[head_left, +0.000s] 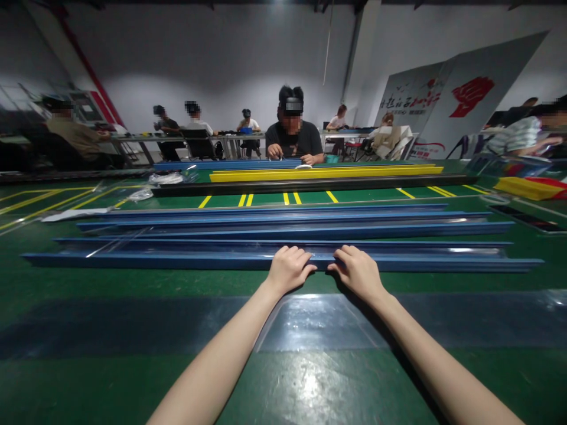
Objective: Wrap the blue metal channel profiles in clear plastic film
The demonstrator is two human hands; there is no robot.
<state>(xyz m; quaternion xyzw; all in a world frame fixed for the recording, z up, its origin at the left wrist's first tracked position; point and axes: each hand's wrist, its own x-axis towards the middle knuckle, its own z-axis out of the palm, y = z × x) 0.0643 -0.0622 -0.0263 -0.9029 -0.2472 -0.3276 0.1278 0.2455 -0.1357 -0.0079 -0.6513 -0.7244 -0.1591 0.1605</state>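
Note:
A long blue plastic channel strip (186,261) lies crosswise on the green table. Both my hands grip its near wall close to its middle, a short gap apart. My left hand (290,267) has its fingers curled over the top edge and its thumb on the near side. My right hand (357,268) holds the same wall in a like way, fingers bent over into the channel. Clear film (469,250) glints inside the channel. Closer to me, a wide transparent plastic strip (319,321) lies flat under my forearms.
Beyond lie more blue channels (266,229), a black strip (310,184) and a yellow strip (328,172). A dark phone-like slab (527,218) and yellow trays (529,188) are at right. A co-worker (292,133) sits opposite; several other people sit behind.

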